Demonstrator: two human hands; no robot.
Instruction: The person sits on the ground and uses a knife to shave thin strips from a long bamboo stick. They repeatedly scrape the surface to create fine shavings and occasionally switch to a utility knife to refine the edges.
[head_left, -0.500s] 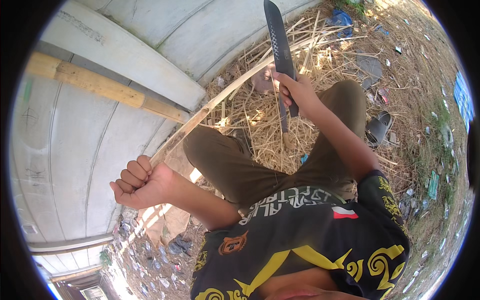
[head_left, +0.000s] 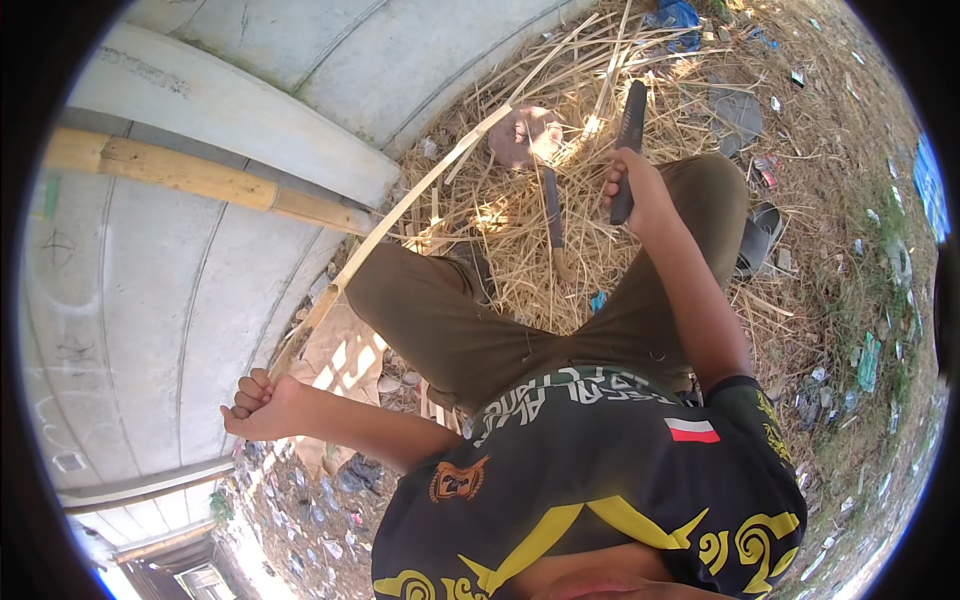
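Observation:
My left hand [head_left: 262, 405], out at the left, is closed around the near end of a long split bamboo strip [head_left: 422, 190]. The strip slants past my left knee and up over the shavings. In my right hand [head_left: 637, 187], by the right knee, is the dark handle of a machete [head_left: 631, 125]; its black blade points away from me, foreshortened and apart from the strip. A round wooden block [head_left: 525, 137] lies between the two. Near it a second blade with a curved wooden handle [head_left: 562, 265] rests on the shavings.
A pale panelled wall [head_left: 150, 300] with a horizontal bamboo pole [head_left: 190, 175] stands close on the left. Heaped bamboo shavings [head_left: 520, 290] lie between my legs. Sandals [head_left: 760, 238], a blue plastic scrap [head_left: 680, 22] and scattered litter are on the ground.
My left hand has moved back toward me, drawing the bamboo strip along. The machete has swung right and lower, away from the strip, and the wooden block now shows more fully.

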